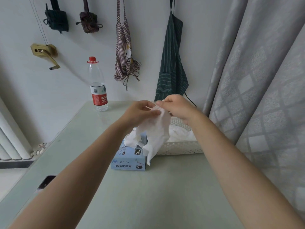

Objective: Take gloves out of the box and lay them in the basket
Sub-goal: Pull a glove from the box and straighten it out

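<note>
Grip: both hands, left [140, 113] and right [177, 107], pinching glove [156, 129] cuff | step: carry over basket [179, 147] | advice: lift its tail clear of box [130, 160], lay flat.

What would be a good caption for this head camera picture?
Both hands, left hand and right hand, hold a white glove above the blue glove box, beside the basket.

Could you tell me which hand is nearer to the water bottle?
The left hand. It holds the glove just right of the water bottle; the right hand pinches the glove farther right, above the basket.
</note>
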A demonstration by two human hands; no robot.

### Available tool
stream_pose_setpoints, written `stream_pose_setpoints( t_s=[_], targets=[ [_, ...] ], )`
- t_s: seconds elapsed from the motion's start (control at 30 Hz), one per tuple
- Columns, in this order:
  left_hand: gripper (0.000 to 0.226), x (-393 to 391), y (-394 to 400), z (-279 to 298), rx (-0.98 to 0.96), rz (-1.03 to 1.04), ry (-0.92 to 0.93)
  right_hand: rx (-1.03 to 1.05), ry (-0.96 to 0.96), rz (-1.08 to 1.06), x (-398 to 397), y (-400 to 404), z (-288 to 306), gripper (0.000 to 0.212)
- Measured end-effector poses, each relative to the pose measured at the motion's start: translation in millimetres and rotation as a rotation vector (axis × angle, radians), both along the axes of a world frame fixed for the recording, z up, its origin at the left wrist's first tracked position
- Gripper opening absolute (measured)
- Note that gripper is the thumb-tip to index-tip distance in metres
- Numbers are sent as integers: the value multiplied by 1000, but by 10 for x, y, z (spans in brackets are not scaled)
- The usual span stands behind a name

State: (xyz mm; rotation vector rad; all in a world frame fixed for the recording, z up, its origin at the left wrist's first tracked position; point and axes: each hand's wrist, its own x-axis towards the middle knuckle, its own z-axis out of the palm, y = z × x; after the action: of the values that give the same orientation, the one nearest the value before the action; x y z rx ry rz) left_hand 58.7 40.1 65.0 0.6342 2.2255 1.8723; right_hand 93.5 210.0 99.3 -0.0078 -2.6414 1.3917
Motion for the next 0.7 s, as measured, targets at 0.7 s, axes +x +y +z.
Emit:
stream_pose_setpoints(
  t_s=[0.7],
  targets=[
    [14,-635,43,98,79,327,-203,77,134,-386,-558,433,-555,38]
  ],
)
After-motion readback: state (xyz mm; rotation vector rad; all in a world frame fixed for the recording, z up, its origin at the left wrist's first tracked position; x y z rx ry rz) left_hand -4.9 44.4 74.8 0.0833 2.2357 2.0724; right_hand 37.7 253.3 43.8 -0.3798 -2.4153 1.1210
